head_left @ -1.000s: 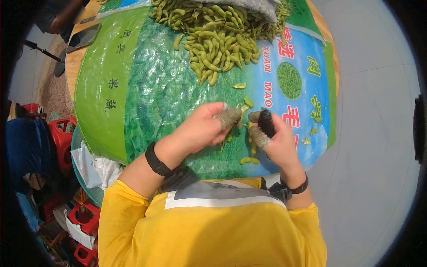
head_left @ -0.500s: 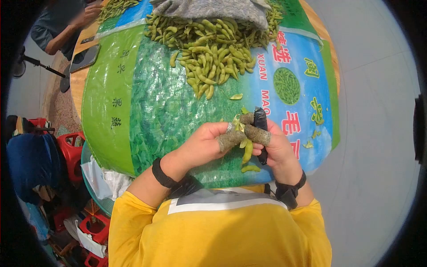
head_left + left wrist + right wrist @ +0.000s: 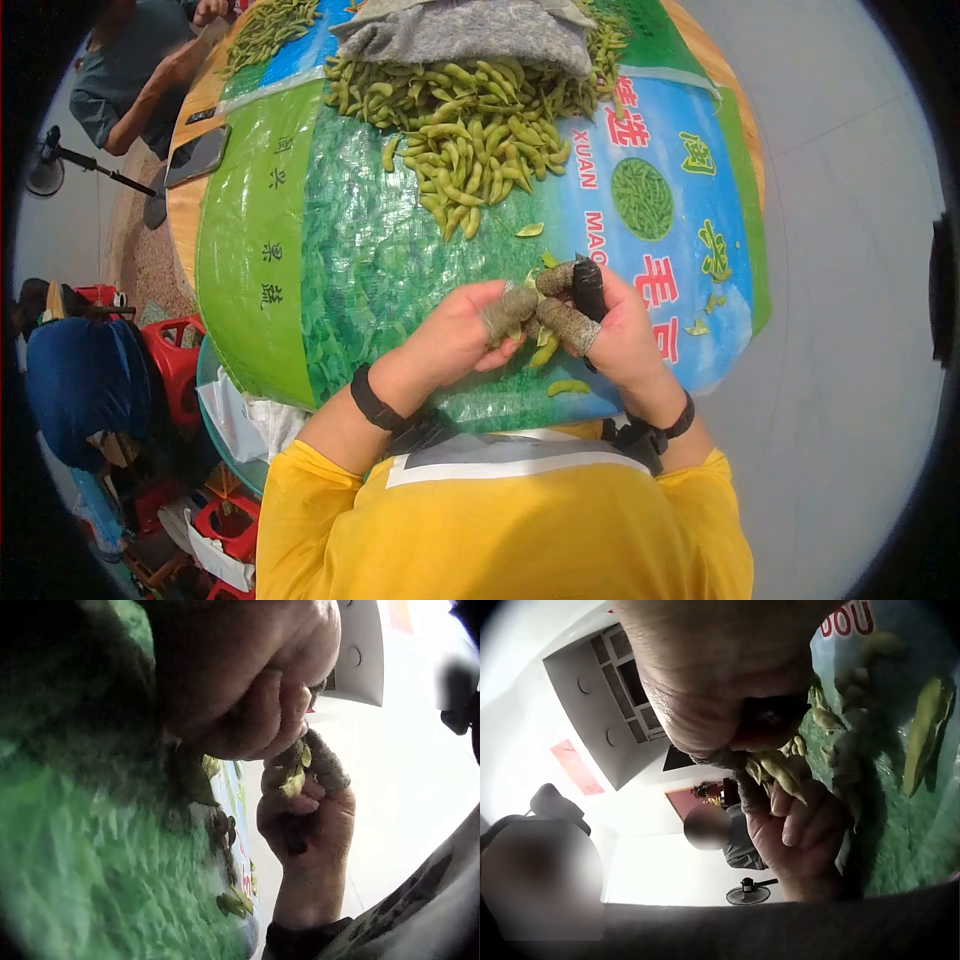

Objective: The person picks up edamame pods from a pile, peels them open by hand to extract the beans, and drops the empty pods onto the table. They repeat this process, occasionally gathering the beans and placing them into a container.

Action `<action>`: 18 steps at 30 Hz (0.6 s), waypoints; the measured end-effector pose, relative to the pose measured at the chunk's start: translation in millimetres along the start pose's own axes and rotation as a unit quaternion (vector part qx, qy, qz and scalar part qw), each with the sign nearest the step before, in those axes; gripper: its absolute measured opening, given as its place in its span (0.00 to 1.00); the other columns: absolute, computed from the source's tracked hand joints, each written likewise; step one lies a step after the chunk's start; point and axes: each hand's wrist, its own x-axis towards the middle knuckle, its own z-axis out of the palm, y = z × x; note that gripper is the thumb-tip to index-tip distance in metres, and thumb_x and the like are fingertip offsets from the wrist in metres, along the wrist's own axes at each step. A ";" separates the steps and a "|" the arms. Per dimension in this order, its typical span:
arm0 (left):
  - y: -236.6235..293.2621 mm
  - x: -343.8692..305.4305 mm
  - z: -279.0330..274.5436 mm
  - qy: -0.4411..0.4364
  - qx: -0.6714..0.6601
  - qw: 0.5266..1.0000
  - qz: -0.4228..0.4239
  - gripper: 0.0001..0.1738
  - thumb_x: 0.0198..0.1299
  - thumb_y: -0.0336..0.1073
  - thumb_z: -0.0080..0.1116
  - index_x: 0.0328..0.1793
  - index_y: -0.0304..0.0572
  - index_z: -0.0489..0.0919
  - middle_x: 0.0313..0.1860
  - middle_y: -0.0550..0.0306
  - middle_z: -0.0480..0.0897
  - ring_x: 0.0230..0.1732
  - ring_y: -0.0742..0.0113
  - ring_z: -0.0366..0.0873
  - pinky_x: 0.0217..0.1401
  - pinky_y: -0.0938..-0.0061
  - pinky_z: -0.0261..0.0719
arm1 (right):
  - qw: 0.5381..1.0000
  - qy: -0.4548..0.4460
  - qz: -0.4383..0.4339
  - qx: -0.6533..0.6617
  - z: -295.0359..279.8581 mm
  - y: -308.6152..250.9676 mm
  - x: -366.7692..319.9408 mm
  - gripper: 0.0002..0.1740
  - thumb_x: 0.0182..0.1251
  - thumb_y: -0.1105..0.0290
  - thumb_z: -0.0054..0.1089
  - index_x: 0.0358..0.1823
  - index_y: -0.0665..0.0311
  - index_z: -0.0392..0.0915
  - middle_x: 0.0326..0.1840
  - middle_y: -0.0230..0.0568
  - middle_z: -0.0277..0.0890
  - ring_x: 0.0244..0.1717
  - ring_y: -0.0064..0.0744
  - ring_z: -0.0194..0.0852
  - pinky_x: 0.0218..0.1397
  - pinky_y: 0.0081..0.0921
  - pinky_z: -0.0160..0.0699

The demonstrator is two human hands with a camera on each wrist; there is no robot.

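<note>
My left hand [image 3: 445, 335] and right hand [image 3: 632, 345] meet above the near part of the printed sack, with cloth-like wraps on thumbs and fingers. Between the fingertips is a green soybean pod [image 3: 543, 352], pinched by the left hand and hanging downward in the head view. In the right wrist view the pod [image 3: 786, 778] lies against the left hand [image 3: 806, 836]. The right hand also grips a black-wrapped, stick-like object [image 3: 588, 288] across its palm; its wrapped thumb and finger reach the pod. A loose pod [image 3: 568, 387] lies just below the hands.
A heap of soybean pods [image 3: 470, 165] lies at the far side under a grey cloth [image 3: 465, 40]. The printed sack [image 3: 370, 270] covers a round wooden table. A phone [image 3: 197, 155] sits at the left edge. Another person [image 3: 140, 80] is at the far left, and red stools [image 3: 175, 365] stand below.
The hands were apart a second ago and have come together at the pod. The view has shifted, bringing more of the other person and the grey cloth into sight.
</note>
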 end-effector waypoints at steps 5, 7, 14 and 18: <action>6.9 -5.9 1.0 -0.056 0.056 0.997 0.003 0.12 0.64 0.40 0.52 0.40 0.37 0.75 0.20 0.59 0.75 0.13 0.80 0.62 0.11 0.86 0.53 | 0.995 -0.005 0.074 0.074 0.6 -9.3 -0.9 0.11 0.63 0.73 0.58 0.46 0.66 0.73 0.32 0.28 0.73 0.20 0.12 0.62 0.21 0.13 0.60; 6.0 -3.8 -1.1 -0.069 0.067 0.995 -0.003 0.12 0.63 0.40 0.52 0.38 0.38 0.76 0.21 0.59 0.75 0.13 0.80 0.61 0.12 0.86 0.53 | 0.993 0.040 0.081 0.082 -2.4 -18.8 -4.6 0.11 0.63 0.72 0.57 0.46 0.65 0.74 0.29 0.26 0.71 0.19 0.11 0.60 0.22 0.13 0.59; 18.6 -11.2 -8.7 0.016 0.018 0.993 0.120 0.16 0.66 0.42 0.45 0.38 0.37 0.76 0.18 0.63 0.71 0.11 0.81 0.57 0.11 0.86 0.49 | 0.920 -0.067 -0.112 -0.370 -43.7 -26.1 -30.1 0.14 0.57 0.73 0.60 0.46 0.64 0.75 0.35 0.38 0.75 0.29 0.25 0.74 0.25 0.19 0.69; 35.6 -35.2 -6.8 0.065 -0.129 0.970 0.196 0.18 0.68 0.43 0.41 0.40 0.36 0.75 0.17 0.65 0.67 0.10 0.81 0.56 0.10 0.86 0.49 | 0.802 -0.062 -0.281 -0.524 27.2 -1.7 -28.9 0.17 0.47 0.76 0.57 0.42 0.64 0.75 0.58 0.48 0.67 0.39 0.38 0.78 0.27 0.29 0.77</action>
